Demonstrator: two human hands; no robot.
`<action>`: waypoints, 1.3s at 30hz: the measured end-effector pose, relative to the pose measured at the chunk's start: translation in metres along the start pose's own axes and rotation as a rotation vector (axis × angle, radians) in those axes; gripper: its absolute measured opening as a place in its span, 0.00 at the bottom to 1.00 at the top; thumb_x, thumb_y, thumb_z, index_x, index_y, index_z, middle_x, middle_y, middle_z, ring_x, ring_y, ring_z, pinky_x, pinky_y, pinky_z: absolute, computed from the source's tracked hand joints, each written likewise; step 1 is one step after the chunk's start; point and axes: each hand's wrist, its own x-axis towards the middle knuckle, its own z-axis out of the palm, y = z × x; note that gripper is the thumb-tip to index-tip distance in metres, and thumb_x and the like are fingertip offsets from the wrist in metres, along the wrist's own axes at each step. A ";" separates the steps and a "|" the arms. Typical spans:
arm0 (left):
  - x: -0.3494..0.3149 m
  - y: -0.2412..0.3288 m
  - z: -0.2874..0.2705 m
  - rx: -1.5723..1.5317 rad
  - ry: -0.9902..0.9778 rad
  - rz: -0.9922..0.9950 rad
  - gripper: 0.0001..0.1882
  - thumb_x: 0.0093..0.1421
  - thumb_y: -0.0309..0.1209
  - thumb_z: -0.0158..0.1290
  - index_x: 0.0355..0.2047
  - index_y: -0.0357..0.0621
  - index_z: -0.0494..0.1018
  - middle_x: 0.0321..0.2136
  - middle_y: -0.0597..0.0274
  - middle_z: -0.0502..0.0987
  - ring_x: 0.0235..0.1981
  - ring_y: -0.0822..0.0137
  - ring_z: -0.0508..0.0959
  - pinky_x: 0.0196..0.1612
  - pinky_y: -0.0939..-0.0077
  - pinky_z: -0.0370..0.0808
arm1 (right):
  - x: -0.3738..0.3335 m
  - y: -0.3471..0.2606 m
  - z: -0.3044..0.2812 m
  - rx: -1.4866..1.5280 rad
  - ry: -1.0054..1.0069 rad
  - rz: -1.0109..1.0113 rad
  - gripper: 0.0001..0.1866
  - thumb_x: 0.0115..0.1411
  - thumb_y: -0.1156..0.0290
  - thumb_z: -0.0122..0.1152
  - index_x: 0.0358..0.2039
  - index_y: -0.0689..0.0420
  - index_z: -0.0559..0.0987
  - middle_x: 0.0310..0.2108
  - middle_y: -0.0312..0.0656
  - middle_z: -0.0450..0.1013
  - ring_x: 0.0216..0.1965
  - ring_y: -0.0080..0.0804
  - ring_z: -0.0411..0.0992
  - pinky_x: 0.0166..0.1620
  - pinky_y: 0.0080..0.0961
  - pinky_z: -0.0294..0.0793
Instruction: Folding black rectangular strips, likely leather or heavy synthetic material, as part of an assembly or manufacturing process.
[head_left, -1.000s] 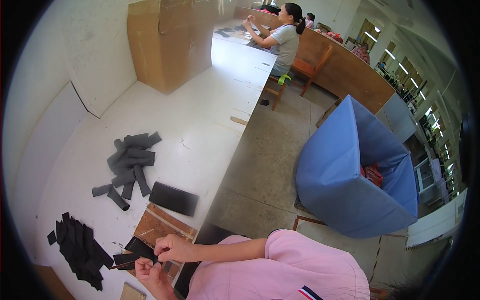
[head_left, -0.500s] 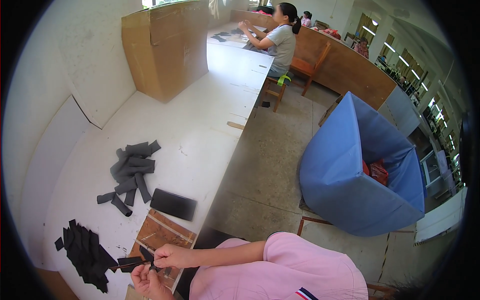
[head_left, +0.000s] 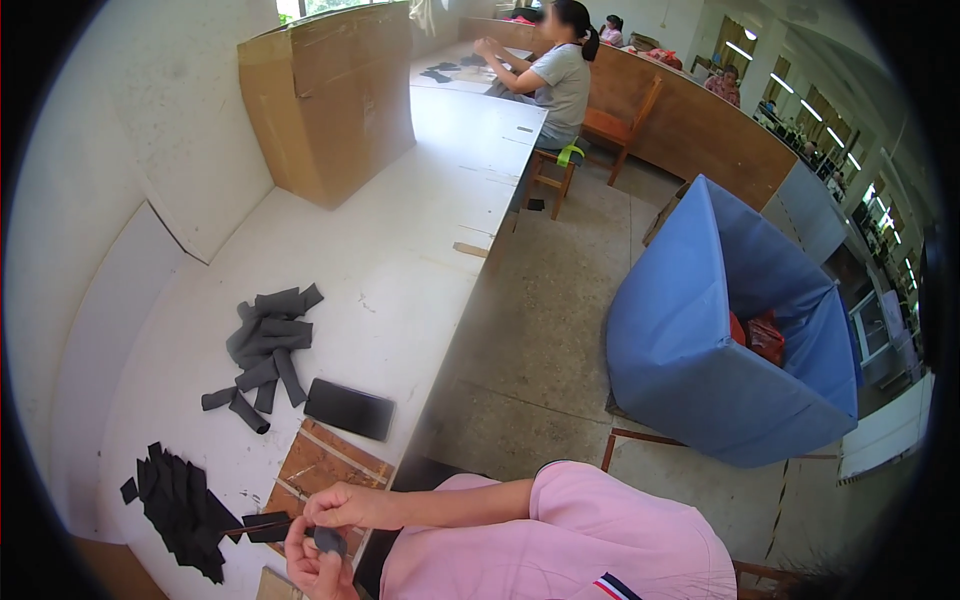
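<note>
My right hand [head_left: 345,506], at the end of the bare forearm, is closed in a pinch over the brown board [head_left: 335,455]. Just below it, my left hand [head_left: 318,568] is curled around a small dark grey fabric piece [head_left: 330,541]. A thin reddish-brown stick [head_left: 245,530] reaches from the fingers toward the left; its held end is hidden. Beside the fingertips lies a flat black fabric strip [head_left: 266,527]. Farther left is a pile of black fabric strips [head_left: 180,515]. Beyond it sits a heap of dark grey fabric tubes [head_left: 268,345].
A black phone-like slab [head_left: 348,409] lies on the white table [head_left: 400,240], by the board. A large cardboard box [head_left: 330,105] stands at the far end. Right of the table is a blue fabric bin [head_left: 670,340] with red bags [head_left: 765,338]. Another person [head_left: 562,80] sits beyond.
Both hands have shifted slightly to the right. More of the grey fabric piece now shows in my left hand. The whole view has moved a little.
</note>
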 end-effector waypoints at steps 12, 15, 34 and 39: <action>0.010 -0.027 0.018 0.017 0.524 0.320 0.07 0.50 0.17 0.46 0.31 0.35 0.69 0.23 0.66 0.69 0.22 0.80 0.67 0.26 0.89 0.64 | 0.003 -0.022 0.023 -0.752 0.188 -0.348 0.03 0.50 0.78 0.51 0.26 0.63 0.69 0.25 0.38 0.65 0.27 0.23 0.64 0.30 0.18 0.63; 0.009 -0.022 0.012 -0.088 0.474 0.250 0.04 0.52 0.21 0.49 0.30 0.36 0.66 0.25 0.63 0.72 0.18 0.79 0.66 0.19 0.89 0.63 | 0.005 -0.013 0.019 -0.667 0.193 -0.137 0.02 0.51 0.79 0.50 0.26 0.61 0.68 0.25 0.34 0.64 0.27 0.18 0.63 0.33 0.14 0.64; 0.050 0.015 -0.070 -1.266 -0.121 -0.078 0.16 0.59 0.26 0.37 0.47 0.38 0.60 0.21 0.60 0.64 0.06 0.81 0.57 0.09 0.88 0.56 | 0.095 -0.040 0.029 -0.227 -0.042 0.238 0.09 0.57 0.65 0.50 0.25 0.56 0.69 0.18 0.26 0.59 0.19 0.13 0.56 0.21 0.09 0.54; 0.053 0.016 -0.076 -1.444 0.011 -0.179 0.13 0.59 0.26 0.36 0.44 0.43 0.65 0.08 0.72 0.59 0.06 0.79 0.56 0.11 0.85 0.55 | 0.102 -0.033 0.033 -0.392 -0.045 0.158 0.09 0.56 0.65 0.51 0.25 0.56 0.69 0.18 0.26 0.59 0.18 0.13 0.55 0.21 0.09 0.54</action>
